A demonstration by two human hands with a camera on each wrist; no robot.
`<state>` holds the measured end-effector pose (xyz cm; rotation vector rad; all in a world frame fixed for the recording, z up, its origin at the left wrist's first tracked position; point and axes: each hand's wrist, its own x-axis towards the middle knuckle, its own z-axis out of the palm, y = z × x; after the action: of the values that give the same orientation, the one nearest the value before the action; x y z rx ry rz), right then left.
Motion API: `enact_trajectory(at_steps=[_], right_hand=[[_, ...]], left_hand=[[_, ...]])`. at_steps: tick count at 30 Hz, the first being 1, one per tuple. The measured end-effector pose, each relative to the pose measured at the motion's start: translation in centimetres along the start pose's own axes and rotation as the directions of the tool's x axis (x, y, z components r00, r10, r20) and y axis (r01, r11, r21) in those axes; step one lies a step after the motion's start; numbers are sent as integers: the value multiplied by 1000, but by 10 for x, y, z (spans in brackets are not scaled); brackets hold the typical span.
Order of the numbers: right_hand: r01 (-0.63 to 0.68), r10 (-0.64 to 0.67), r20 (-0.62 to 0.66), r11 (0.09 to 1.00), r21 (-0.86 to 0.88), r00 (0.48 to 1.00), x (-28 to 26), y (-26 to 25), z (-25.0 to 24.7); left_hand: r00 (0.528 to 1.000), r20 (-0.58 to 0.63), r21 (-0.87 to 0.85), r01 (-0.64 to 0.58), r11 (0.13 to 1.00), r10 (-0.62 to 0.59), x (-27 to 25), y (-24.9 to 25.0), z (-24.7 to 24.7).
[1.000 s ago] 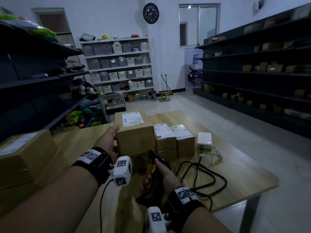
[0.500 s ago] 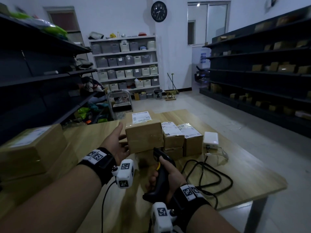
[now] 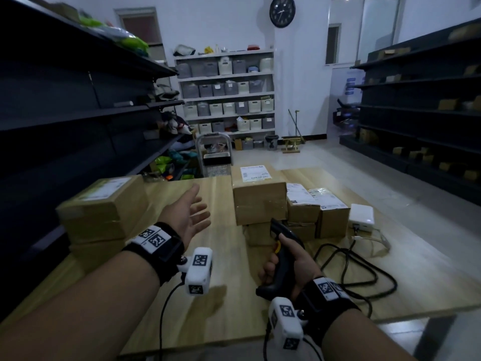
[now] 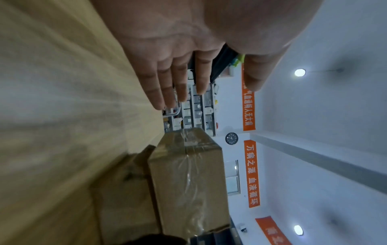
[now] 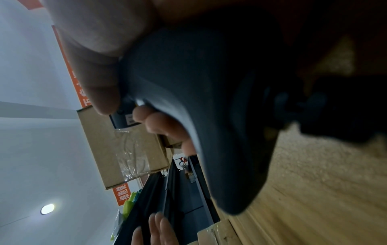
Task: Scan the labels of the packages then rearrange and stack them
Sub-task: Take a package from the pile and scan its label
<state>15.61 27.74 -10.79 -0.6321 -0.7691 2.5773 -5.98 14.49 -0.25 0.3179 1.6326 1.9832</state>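
Fingers (image 4: 165,79) of my left hand (image 3: 188,217) are straight and loosely spread, palm turned inward, hovering above the pale wood-grain counter (image 3: 221,269) and touching nothing. On the other side, the fingers (image 5: 165,126) of my right hand (image 3: 291,267) are curled round the grip of a black plastic handheld barcode scanner (image 3: 282,252) with a small yellow trigger, its head aimed at the boxes ahead.

Just beyond the scanner I see a large brown cardboard package (image 3: 259,194), smooth-sided and sealed with glossy clear tape, with a white printed shipping label on top; it sits on a lower, flatter cardboard box (image 3: 260,234). The label's print is too small for me to read. Right beside it stand two smaller brown cardboard packages with white labels (image 3: 316,208), touching one another. Near them lies a white rounded plastic adapter box (image 3: 361,217), with black cables (image 3: 359,272) looped over the counter.

Left of my open hand is a stack of wide brown cardboard packages (image 3: 101,212), the top one bearing a pale label.

In the left wrist view, orange wall banners (image 4: 252,172) carry white Chinese characters, and a round black wall clock (image 4: 231,138) hangs between them.
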Motion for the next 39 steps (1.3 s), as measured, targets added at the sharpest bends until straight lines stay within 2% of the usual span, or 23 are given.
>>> enact_trajectory(at_steps=[3, 5, 9, 11, 13, 16, 17, 18, 20, 22, 24, 27, 29, 33, 36, 39], right_hand=[[-8, 8, -16, 1000, 13, 1000, -3, 0, 4], [1, -1, -19, 1000, 14, 1000, -4, 0, 8], [24, -24, -28, 1000, 8, 999, -3, 0, 7], [32, -32, -31, 999, 8, 999, -2, 1, 5], [36, -36, -35, 999, 0, 999, -1, 1, 5], [43, -44, -30, 999, -11, 999, -2, 1, 6], [46, -46, -30, 999, -12, 998, -2, 1, 6], [47, -47, -31, 999, -11, 998, -2, 1, 6], [50, -50, -27, 999, -14, 998, -2, 1, 7], [57, -57, -25, 998, -19, 998, -2, 2, 7], [61, -62, -24, 998, -26, 998, -2, 2, 7], [54, -55, -25, 998, -36, 998, -1, 2, 6], [45, -46, -28, 998, -40, 999, -1, 1, 5], [30, -31, -17, 999, -28, 999, -1, -1, 5], [23, -23, -16, 1000, -20, 1000, -1, -1, 7], [22, -22, -11, 1000, -19, 1000, 0, 0, 4]], left_hand=[[983, -49, 139, -170, 976, 178, -10, 8, -23], [945, -107, 252, -276, 928, 310, -15, 20, -41], [795, -234, 474, -409, 779, 560, -26, 55, -71], [739, -269, 571, -394, 720, 618, -27, 72, -85], [708, -311, 635, -340, 693, 633, -25, 85, -103], [650, -354, 809, -148, 568, 673, -16, 92, -133], [653, -362, 846, -71, 529, 666, -13, 90, -142], [676, -374, 854, -16, 520, 635, -9, 87, -150], [747, -403, 819, 37, 572, 528, -5, 79, -161], [792, -416, 781, 58, 622, 448, -2, 68, -166], [804, -419, 764, 61, 642, 421, -3, 59, -166], [769, -424, 780, 42, 624, 478, -8, 50, -161], [738, -417, 785, 0, 619, 530, -15, 49, -153], [751, -332, 743, -165, 649, 571, -42, 46, -126], [742, -287, 662, -303, 685, 606, -71, 24, -109], [798, -242, 565, -347, 749, 552, -98, -14, -95]])
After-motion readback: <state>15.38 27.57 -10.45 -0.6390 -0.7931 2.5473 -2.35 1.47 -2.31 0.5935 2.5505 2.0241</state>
